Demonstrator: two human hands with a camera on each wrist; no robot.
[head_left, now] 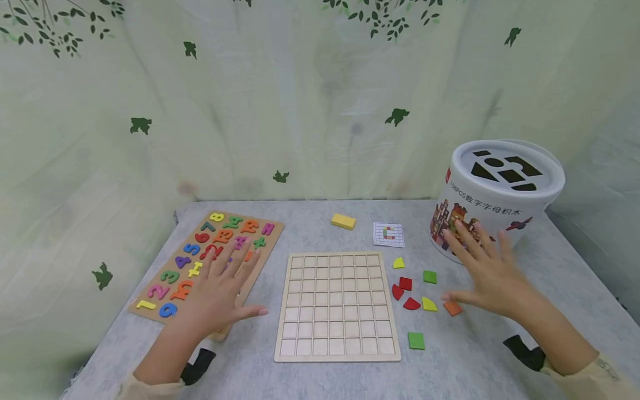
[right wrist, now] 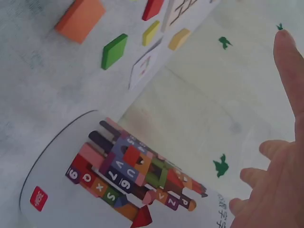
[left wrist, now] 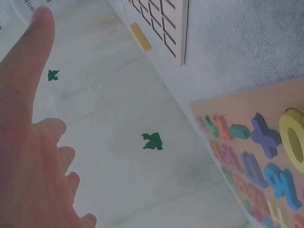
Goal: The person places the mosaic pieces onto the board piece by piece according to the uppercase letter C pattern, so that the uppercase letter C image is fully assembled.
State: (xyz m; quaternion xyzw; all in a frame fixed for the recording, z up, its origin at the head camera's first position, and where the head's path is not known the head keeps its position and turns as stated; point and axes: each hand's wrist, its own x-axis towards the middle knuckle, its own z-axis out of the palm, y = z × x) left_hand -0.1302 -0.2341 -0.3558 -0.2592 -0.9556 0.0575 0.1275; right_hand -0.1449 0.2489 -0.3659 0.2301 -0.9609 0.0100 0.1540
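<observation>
My left hand (head_left: 215, 294) is spread with straight fingers above the wooden number board (head_left: 272, 239), which carries colourful numerals and signs; it holds nothing. On the right, my other hand (head_left: 492, 278) is also spread, fingers straight, in front of the white bucket (head_left: 480, 216) and close over an orange square tile (head_left: 453, 308). Between the hands lies a wooden grid board (head_left: 337, 311) with bare cells. Beside its right edge are red tiles (head_left: 412, 304), yellow quarter-round tiles (head_left: 429, 304) and green square tiles (head_left: 416, 340). The right wrist view shows the orange tile (right wrist: 80, 20) and the bucket's printed side (right wrist: 137, 171).
Behind the grid board sit a yellow block (head_left: 343, 221) and a small pattern card (head_left: 389, 235) with a coloured figure on a grid. The bucket's lid (head_left: 462, 166) has shaped holes. A pale curtain (head_left: 300, 111) with leaf prints hangs along the back of the grey table (head_left: 250, 383).
</observation>
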